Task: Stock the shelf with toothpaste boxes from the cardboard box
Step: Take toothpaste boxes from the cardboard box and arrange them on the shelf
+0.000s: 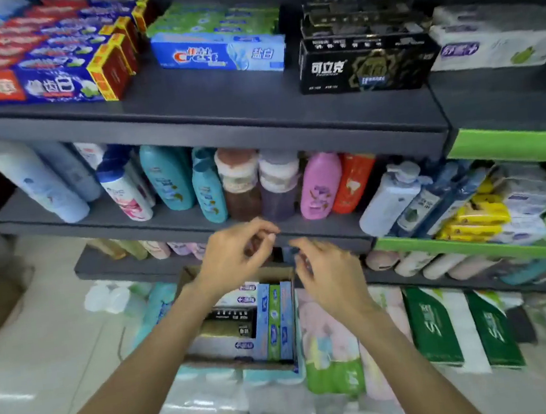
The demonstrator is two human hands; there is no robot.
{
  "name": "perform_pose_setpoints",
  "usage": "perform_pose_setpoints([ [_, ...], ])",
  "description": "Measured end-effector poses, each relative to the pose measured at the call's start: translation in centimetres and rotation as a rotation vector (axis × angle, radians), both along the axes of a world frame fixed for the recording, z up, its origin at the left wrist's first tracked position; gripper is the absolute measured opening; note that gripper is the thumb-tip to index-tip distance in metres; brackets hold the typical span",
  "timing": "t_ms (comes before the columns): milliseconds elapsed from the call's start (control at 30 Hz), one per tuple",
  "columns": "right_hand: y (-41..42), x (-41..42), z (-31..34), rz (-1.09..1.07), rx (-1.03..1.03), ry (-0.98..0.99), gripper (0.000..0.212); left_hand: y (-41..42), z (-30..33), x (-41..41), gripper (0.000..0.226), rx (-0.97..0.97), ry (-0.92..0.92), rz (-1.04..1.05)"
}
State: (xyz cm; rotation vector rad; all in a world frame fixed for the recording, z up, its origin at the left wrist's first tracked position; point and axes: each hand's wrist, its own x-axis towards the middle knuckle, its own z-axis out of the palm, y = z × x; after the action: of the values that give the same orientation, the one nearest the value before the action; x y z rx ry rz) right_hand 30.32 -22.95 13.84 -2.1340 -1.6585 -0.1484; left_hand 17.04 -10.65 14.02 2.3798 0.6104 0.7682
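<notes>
While both hands hang in the air holding nothing, the step in hand looks like a reach down for fresh stock rather than a placement. The left hand (236, 258) has its fingers loosely curled, thumb and forefinger near each other but pinching nothing that shows; the right hand (326, 275), just beside it, is likewise relaxed and empty, though blur hides its fingertips. Directly beneath both hands, and partly hidden by the left wrist, sits the cardboard box (188, 278), resting on packaged goods at floor level. Toothpaste boxes (273, 321) lie inside it: blue and green ones on edge under the right hand's side, black and white ones flat under the left forearm. Well above both hands, the top shelf (206, 102) already carries rows of toothpaste: red-and-blue cartons up and to the left, a blue Crest pack (218, 54) straight above, black cartons (364, 62) up and to the right. Between hands and top shelf stands a row of shampoo bottles (167, 177). I judge the task partly done, since the box holds several cartons yet. The next move calls for lowering 1 hand into the box, closing on a carton along its long sides, then lifting it clear of the bottles to the matching row above.
</notes>
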Motion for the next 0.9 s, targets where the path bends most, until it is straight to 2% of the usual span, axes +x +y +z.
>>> perform_pose_setpoints([
  [100, -0.4, -2.2, -5.6, 0.026, -0.518, 0.124, 0.031, 0.9, -6.3, -3.7, 0.033, -0.156, 0.347, -0.015],
  [200, -0.3, -4.7, -10.8, 0.03, -0.719, 0.274, 0.045, 2.2, -12.7, -7.3, 0.021, -0.343, 0.599, 0.017],
  [267, -0.1, -5.9, -13.4, -0.001, -0.74, 0.312, 0.049, 2.6, -15.6, -8.9, 0.021, -0.456, 0.664, 0.052],
  [333, 0.6, -7.4, -16.6, -0.028, -0.766, 0.317, 0.05, 3.2, -18.6, -10.2, 0.025, -0.48, 0.711, 0.07],
  [567, 4.2, -9.0, -27.0, -0.178, -0.814, 0.31, 0.047, 4.7, -28.5, -10.8, 0.035, -0.292, 0.799, 0.099],
  [633, 4.8, -8.9, -28.8, -0.272, -0.837, 0.314, 0.052, 4.6, -30.6, -10.0, 0.038, -0.376, 0.825, 0.066],
  [733, 4.8, -8.7, -30.9, -0.385, -0.845, 0.367, 0.052, 3.4, -32.6, -8.0, 0.055, -0.417, 0.866, -0.006],
  [800, 4.2, -8.4, -31.9, -0.37, -0.845, 0.32, 0.049, 2.8, -33.6, -6.3, 0.068, -0.398, 0.901, -0.011],
  [900, 3.2, -7.8, -33.0, -0.341, -0.778, 0.289, 0.047, 2.2, -34.6, -3.7, 0.077, -0.587, 0.882, 0.063],
])
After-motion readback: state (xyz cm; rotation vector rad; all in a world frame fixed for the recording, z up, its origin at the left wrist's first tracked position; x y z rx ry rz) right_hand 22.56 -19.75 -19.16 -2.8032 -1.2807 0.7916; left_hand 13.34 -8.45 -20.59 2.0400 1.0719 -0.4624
